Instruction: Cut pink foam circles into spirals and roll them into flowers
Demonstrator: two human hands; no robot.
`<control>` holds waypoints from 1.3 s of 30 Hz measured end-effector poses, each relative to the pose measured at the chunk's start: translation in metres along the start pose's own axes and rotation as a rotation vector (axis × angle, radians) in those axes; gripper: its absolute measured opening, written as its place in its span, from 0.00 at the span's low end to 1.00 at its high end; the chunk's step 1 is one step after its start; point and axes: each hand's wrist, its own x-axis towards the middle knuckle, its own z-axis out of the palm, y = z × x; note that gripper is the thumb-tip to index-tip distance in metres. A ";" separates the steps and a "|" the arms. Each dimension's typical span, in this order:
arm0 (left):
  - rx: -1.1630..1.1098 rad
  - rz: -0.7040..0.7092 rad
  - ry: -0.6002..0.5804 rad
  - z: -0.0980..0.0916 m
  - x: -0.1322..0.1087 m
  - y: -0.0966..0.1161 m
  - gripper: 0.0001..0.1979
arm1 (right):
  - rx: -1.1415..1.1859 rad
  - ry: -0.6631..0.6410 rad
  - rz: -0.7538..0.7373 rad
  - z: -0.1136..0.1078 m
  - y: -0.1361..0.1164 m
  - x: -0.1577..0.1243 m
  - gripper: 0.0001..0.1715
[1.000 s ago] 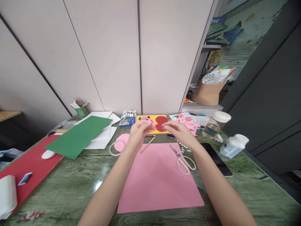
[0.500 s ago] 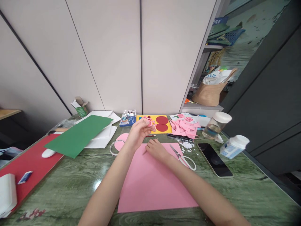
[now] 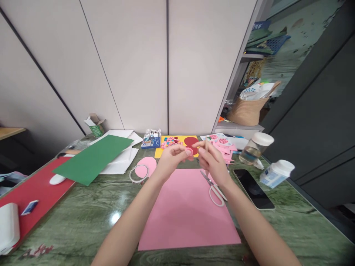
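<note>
My left hand [image 3: 173, 159] pinches a small round pink paper piece [image 3: 189, 151] between thumb and fingertips, raised above the far edge of a large pink sheet [image 3: 188, 214]. Close on its right, my right hand [image 3: 213, 160] is closed with the index finger pointing toward that piece. A thin stick [image 3: 206, 171] seems to be held in it, mostly hidden by the fingers. White-handled scissors [image 3: 216, 195] lie on the sheet's right part, below the right hand. Behind the hands, a yellow sheet [image 3: 158, 153] bears colourful beads or pompoms [image 3: 170, 141] and dark red circles [image 3: 190, 141].
Left of the pink sheet lie a pink circle [image 3: 148, 164] and a white ring [image 3: 131, 177]. A green sheet [image 3: 94, 159] covers white papers. On the right are a phone [image 3: 253, 188], a jar [image 3: 255, 147], a white bottle [image 3: 277, 173] and pink paper scraps [image 3: 229, 151].
My right hand has lifted from the pink sheet and moved right, beside the left. The left hand has come down and right with the pink piece. The scissors have shifted slightly.
</note>
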 end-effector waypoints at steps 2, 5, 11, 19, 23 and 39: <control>0.043 0.018 0.001 0.004 -0.003 0.002 0.09 | 0.045 -0.074 0.071 0.002 -0.004 -0.001 0.15; 0.054 0.051 0.018 0.008 -0.007 0.004 0.09 | 0.076 -0.102 0.111 0.002 -0.006 -0.001 0.16; 0.033 0.047 0.038 0.008 -0.009 0.005 0.08 | 0.004 -0.067 0.085 -0.002 -0.007 0.002 0.14; -0.089 0.008 -0.025 0.004 -0.005 -0.003 0.09 | -0.138 -0.012 0.028 -0.003 -0.009 0.003 0.16; 0.003 0.049 0.002 0.005 -0.006 -0.001 0.09 | -0.150 -0.070 0.066 -0.002 -0.007 0.002 0.18; 0.165 0.298 0.031 0.008 -0.021 0.000 0.10 | -0.315 -0.002 -0.029 0.002 -0.013 -0.008 0.15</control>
